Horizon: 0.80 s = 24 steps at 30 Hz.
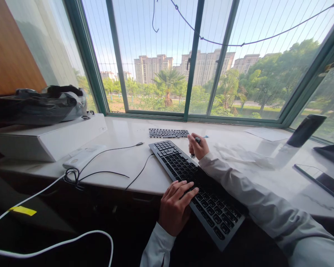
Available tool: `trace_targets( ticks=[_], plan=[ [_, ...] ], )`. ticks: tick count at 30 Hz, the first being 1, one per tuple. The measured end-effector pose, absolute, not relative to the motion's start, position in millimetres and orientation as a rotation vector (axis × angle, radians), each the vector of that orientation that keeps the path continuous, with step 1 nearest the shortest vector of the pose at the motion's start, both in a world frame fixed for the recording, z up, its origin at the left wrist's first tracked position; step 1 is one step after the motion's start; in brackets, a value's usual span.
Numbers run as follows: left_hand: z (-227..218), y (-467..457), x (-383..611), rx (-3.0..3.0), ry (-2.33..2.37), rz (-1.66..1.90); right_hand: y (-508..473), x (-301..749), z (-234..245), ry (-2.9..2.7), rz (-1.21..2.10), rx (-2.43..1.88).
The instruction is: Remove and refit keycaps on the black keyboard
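Note:
A black computer keyboard [211, 207] lies at a slant, its near end jutting past the table's front edge. Its key positions look bare, with key caps off. My left hand [176, 204] grips its left long edge, fingers stretched over the top and the thumb hidden. Above the far part of the keyboard, my right hand [198, 146] is closed round a small tool with a dark handle [197, 139]; its kind is not clear. Just beyond the keyboard, loose black key caps [168, 133] are laid out in rows.
Cables [75, 176] and a white power strip [82, 156] lie at left, near a white box [50, 137] with a dark bag on top. Crumpled clear plastic [239, 154], a phone [320, 180] and a black upright object [306, 130] are at right. Windows [161, 89] stand behind.

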<state>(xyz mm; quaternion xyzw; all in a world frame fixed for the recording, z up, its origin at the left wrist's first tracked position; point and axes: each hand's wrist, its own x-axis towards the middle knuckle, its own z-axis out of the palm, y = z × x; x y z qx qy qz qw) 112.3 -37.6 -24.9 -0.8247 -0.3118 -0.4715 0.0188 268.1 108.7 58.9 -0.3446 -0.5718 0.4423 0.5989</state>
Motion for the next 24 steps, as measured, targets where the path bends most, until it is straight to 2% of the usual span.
trace_targets(
  ticks=[8, 17, 24],
  plan=[
    [-23, -39, 112, -2.564, -0.980, -1.457, 123, 263, 51, -1.062, 1.166, -0.659],
    [-23, -39, 112, -2.558, -0.979, -1.455, 127, 288, 59, -0.860, 1.500, -0.554],
    [-23, -38, 112, -2.552, -0.974, -1.440, 122, 291, 63, -0.926, 1.493, -0.448]
  ],
)
